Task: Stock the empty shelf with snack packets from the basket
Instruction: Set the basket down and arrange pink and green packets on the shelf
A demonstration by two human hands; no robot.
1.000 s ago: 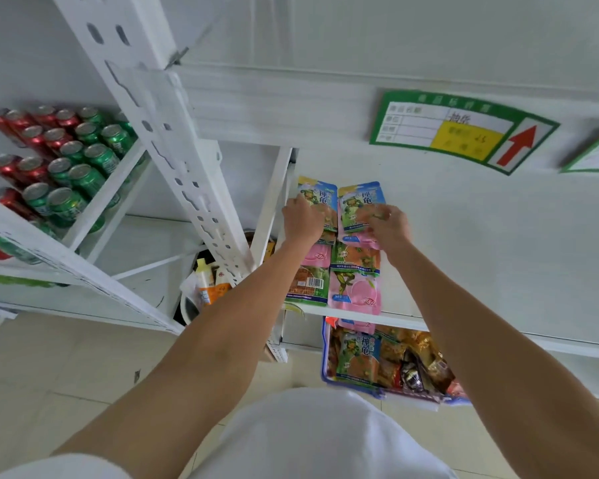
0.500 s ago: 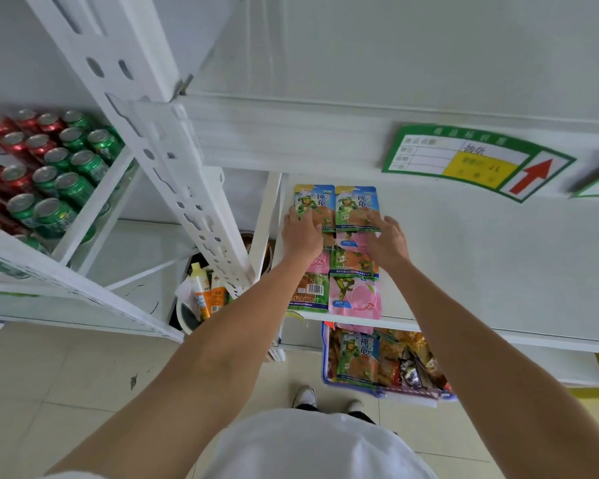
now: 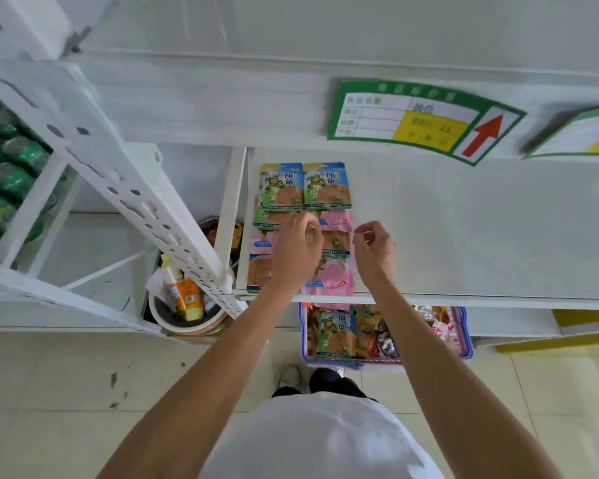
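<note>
Where packets (image 3: 327, 184) lie — glossy, flat, rectangular.

On shelf (image 3: 463, 236) we count eight snack packets (image 3: 327, 184), two columns of four: five green-and-orange, three pink packets (image 3: 330, 276); some part-hidden. Two grips above shelf front: left grip (image 3: 296, 254), right grip (image 3: 374, 248). Below shelf, one basket (image 3: 465, 335); one turtle packet (image 3: 336, 331) on top, rest too jumbled for us to count. Two price labels (image 3: 419, 119) on edge above shelf. Left of shelf, one bucket (image 3: 173, 324) holding one orange bottle (image 3: 184, 293); cans (image 3: 11, 178) too blurred to count.
</note>
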